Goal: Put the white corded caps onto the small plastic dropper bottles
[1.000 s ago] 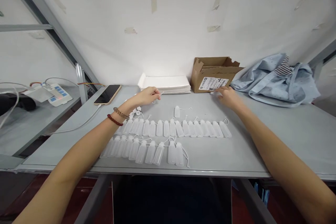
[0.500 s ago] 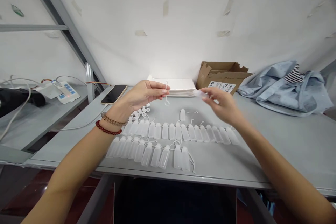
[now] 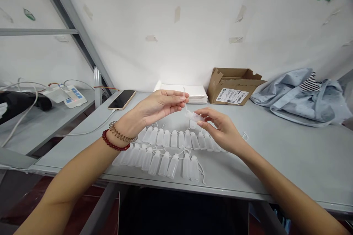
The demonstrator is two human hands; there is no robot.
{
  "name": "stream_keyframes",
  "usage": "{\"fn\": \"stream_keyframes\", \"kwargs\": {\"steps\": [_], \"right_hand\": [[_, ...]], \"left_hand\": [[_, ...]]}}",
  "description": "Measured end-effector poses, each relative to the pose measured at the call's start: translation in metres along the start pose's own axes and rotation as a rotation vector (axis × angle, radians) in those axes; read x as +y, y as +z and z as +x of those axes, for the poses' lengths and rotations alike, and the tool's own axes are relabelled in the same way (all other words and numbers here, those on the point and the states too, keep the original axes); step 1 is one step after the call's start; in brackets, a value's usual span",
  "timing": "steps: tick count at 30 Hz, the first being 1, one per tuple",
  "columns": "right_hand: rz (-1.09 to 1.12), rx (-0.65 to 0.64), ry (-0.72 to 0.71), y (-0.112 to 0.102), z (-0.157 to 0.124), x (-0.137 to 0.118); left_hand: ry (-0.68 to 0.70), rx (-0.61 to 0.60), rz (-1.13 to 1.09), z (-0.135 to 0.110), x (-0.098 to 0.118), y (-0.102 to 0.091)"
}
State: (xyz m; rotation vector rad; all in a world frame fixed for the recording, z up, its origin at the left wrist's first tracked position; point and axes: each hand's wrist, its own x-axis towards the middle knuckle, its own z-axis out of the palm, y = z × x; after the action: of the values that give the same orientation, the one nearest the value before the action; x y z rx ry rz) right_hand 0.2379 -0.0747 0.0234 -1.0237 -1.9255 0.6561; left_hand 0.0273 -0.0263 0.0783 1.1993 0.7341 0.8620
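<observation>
My left hand is raised over the table, pinching a thin white cap strap between thumb and fingers. My right hand holds a small translucent plastic bottle by its body, with its neck turned toward the left hand's cap strap. Both hands meet above two rows of several small bottles lying side by side on the grey table. On my left wrist sit a red bead bracelet and a coil band.
A cardboard box with a label and a stack of white sheets stand at the back. A phone on a cable lies at back left. Blue cloth is heaped at right. A power strip sits on the left bench.
Both hands rose from the back of the table, the left with a cap strap, the right with a bottle. They have come together above the bottle rows.
</observation>
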Motion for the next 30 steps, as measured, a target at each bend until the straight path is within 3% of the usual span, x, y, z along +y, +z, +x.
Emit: {"fn": "stream_keyframes", "kwargs": {"steps": [6,12,14,18,23,30], "right_hand": [[0.193,-0.038,0.157,0.000,-0.002,0.000],[0.429,-0.087,0.325,0.002,-0.001,-0.004],[0.492,-0.078,0.330,0.003,-0.001,-0.006],[0.568,-0.079,0.311,0.003,-0.002,-0.005],[0.595,-0.142,0.271,0.004,-0.004,-0.002],[0.617,-0.163,0.239,0.005,-0.003,-0.002]], "left_hand": [[0.038,-0.021,0.017,0.000,0.000,-0.001],[0.515,0.069,0.196,-0.002,-0.009,0.003],[0.589,0.086,0.290,-0.006,-0.016,0.004],[0.633,0.176,0.481,-0.016,-0.025,0.010],[0.624,0.256,0.479,-0.017,-0.027,0.015],[0.649,0.182,0.477,-0.019,-0.031,0.021]]}}
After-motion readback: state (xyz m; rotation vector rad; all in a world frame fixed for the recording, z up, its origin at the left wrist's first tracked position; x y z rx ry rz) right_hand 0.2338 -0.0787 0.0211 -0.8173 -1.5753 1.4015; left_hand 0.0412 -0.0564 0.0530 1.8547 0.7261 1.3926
